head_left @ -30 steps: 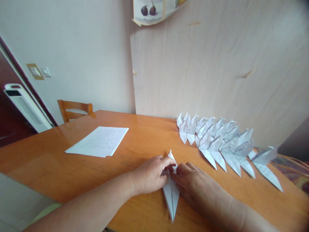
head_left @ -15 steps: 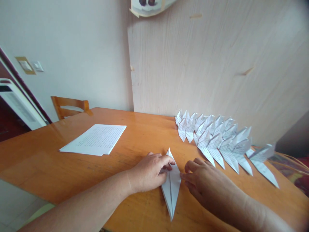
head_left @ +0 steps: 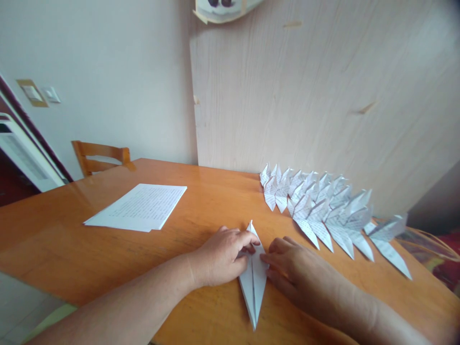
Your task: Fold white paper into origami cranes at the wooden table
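Right hand (head_left: 296, 268) reaching further over the folded paper (head_left: 258, 282) than half a second ago

Written-on sheets (head_left: 140, 206) are lying stacked on the surface (head_left: 208, 211), seemingly leaving working room. The left hand (head_left: 223, 256) is grasping the folded paper, front and middle, probably steadying it; the right grip is meeting its right edge (pinching or merely touching, I cannot tell). Pointed paper pieces (head_left: 319, 211) are standing in rows beyond, perhaps saving space.
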`<state>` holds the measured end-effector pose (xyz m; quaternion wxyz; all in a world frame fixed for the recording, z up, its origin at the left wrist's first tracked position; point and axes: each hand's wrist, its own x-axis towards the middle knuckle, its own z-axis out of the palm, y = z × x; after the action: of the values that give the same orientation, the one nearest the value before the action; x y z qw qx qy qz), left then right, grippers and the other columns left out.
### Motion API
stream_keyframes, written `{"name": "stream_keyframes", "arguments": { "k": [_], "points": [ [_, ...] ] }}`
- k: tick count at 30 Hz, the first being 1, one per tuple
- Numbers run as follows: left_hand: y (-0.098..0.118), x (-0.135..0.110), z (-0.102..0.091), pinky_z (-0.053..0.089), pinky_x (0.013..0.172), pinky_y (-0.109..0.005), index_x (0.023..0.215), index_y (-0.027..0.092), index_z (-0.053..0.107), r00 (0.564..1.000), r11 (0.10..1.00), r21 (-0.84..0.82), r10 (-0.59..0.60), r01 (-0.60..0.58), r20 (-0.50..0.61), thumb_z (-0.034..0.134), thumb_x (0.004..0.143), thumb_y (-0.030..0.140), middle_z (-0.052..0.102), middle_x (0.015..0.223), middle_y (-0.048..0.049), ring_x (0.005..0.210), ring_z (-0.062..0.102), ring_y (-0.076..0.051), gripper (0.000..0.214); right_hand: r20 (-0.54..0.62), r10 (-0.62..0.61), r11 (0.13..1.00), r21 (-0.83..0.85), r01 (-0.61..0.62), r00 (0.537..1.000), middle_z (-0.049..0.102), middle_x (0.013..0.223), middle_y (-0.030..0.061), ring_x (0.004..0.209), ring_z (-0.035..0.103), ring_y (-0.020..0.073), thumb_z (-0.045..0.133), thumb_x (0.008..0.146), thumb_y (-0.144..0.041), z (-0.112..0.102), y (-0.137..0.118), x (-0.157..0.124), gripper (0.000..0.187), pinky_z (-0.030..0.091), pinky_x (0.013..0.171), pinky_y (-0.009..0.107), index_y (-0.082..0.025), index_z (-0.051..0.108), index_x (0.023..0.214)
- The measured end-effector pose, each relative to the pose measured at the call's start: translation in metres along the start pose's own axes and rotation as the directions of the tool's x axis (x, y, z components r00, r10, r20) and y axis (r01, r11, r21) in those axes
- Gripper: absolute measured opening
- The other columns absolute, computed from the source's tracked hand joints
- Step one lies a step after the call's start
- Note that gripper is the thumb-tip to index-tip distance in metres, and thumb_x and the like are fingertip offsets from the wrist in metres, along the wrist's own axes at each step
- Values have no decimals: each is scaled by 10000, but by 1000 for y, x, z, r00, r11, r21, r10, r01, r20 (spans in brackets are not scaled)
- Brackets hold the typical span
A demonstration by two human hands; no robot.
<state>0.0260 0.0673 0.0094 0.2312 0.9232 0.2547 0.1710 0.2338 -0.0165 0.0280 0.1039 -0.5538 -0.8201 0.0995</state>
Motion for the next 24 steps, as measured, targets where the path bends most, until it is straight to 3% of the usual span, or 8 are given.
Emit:
{"name": "stream_keyframes", "arguments": {
  "k": [7, 12, 18, 24],
  "points": [
    [1, 0, 3, 424, 834, -326, 1039, 214, 666, 993, 988, 103, 114, -113, -9, 595, 832, 90, 724, 976, -13, 926, 638, -198, 251, -32, 16, 998, 66, -14, 999, 641, 869, 49, 824, 586, 187, 553, 914, -153, 3, 5, 2, 192, 430, 741, 302, -220, 724, 858],
    [3, -2, 6, 429, 801, -305, 996, 197, 714, 976, 971, 98, 218, -220, 28, 613, 792, 66, 715, 898, -15, 838, 622, -175, 262, -140, 123, 974, 207, -92, 982, 660, 776, 23, 763, 603, 169, 522, 918, -152, 4, 16, 10, 239, 409, 685, 288, -208, 691, 759],
    [9, -7, 9, 419, 781, -299, 882, 207, 728, 959, 958, 57, 278, -281, 51, 665, 825, 148, 700, 806, 10, 775, 602, -149, 104, -173, 308, 885, 414, -215, 936, 739, 892, 36, 841, 663, 205, 516, 902, -207, 13, 35, 20, 215, 465, 756, 322, -206, 730, 914],
    [13, -9, 10, 421, 761, -282, 860, 190, 710, 964, 965, 32, 256, -259, 70, 713, 835, 200, 677, 818, 10, 783, 577, -140, 27, -165, 275, 874, 454, -174, 947, 757, 1002, 47, 940, 678, 224, 519, 891, -222, 15, 42, 25, 237, 483, 858, 341, -203, 743, 968]
  ]
}}
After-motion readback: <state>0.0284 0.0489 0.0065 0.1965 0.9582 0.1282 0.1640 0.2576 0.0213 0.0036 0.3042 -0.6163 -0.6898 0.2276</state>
